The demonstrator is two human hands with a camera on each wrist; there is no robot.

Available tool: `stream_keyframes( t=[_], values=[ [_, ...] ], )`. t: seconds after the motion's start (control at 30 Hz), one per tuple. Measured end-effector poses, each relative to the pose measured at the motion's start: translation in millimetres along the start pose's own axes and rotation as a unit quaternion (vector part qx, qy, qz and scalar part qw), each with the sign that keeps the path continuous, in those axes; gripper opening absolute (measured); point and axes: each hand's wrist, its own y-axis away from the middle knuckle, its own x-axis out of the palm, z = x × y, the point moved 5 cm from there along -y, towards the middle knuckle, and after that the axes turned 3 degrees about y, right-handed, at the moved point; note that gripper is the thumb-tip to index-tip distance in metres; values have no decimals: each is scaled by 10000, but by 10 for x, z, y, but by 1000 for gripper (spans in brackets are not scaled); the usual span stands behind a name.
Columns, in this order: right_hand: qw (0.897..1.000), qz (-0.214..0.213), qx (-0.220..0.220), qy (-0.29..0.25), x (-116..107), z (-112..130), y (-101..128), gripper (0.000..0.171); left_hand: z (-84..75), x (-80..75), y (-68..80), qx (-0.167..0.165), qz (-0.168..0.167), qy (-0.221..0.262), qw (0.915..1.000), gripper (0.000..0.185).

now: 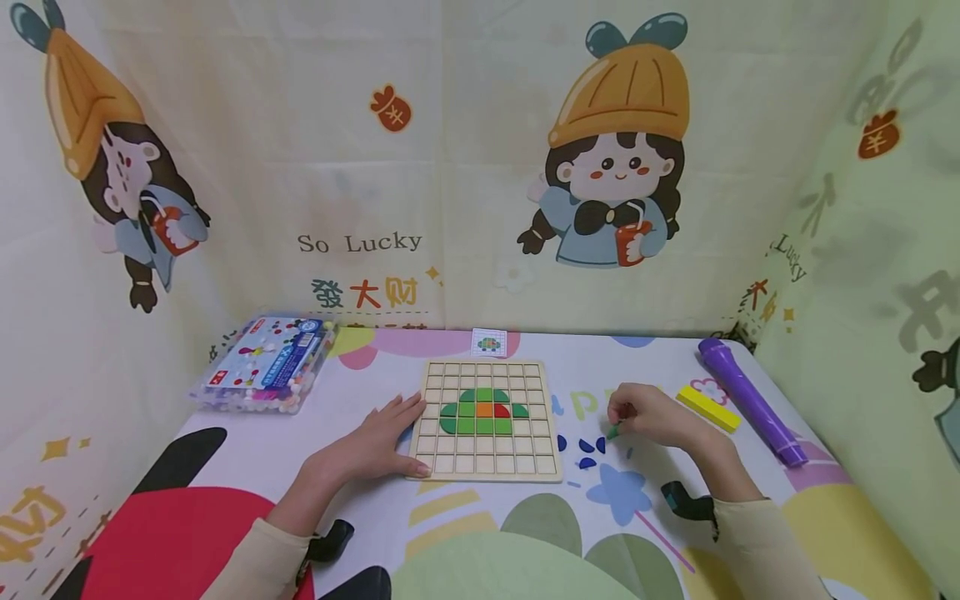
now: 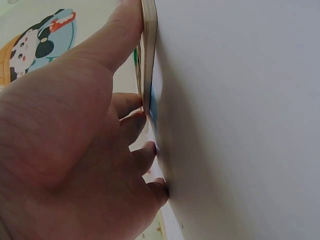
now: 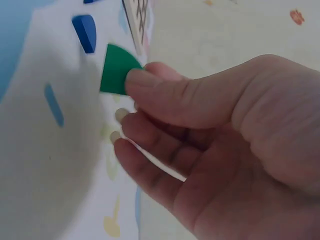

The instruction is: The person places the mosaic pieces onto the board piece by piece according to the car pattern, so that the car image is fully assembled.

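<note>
A wooden grid board [image 1: 486,467] lies flat on the table, with green, orange and red tiles [image 1: 483,411] set in its middle rows. My left hand [image 1: 378,442] lies flat against the board's left edge [image 2: 148,60], fingers straight, thumb along the side. My right hand [image 1: 648,414] is to the right of the board and pinches a green quarter-round tile [image 3: 117,70] between thumb and forefinger, just above the table. Three dark blue pieces [image 1: 587,450] lie loose between the board and that hand; one blue piece [image 3: 85,32] shows in the right wrist view.
A clear box of coloured beads [image 1: 266,362] sits at the back left. A small pattern card [image 1: 489,342] lies behind the board. A yellow block [image 1: 708,408] and a purple marker [image 1: 750,400] lie at the right. Printed cloth walls enclose the table.
</note>
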Motion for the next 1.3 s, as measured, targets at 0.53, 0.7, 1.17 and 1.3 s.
stream_keyframes(
  t=[0.53, 0.7, 1.17, 1.3],
  values=[
    [9986, 91, -521, -77, 248, 348, -139, 18, 9, 6, 10, -1, 16, 57, 10000, 110],
    [9961, -11, -848, -250, 345, 462, -176, 24, -1, -13, 20, 45, 6, 56, 10000, 110],
    [9916, -366, -1163, -426, 608, 695, -341, 25, 15, 7, -1, -17, 0, -2, 10000, 110],
    [9910, -466, -1193, -376, 628, 726, -360, 25, 11, 6, -12, -62, 0, -28, 10000, 110]
  ],
)
